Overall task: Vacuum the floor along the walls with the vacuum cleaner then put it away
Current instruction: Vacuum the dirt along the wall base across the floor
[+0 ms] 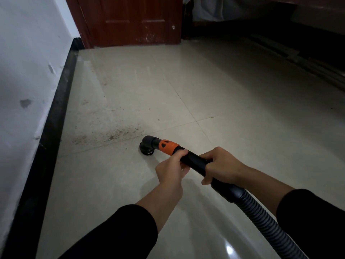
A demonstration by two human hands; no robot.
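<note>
Left hand (pixel 170 169) and right hand (pixel 220 165) both grip the tube (pixel 194 158). Risk: nozzle (pixel 147 146) sits right of the dirt (pixel 112 135); grit near the skirting (pixel 54 116) may be missed.

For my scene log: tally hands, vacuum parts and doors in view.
Hands: 2, left hand and right hand, both gripping the tube.
Vacuum parts: 4, brush nozzle, orange collar, tube, ribbed hose.
Doors: 1, red-brown door.
Total: 7.
</note>
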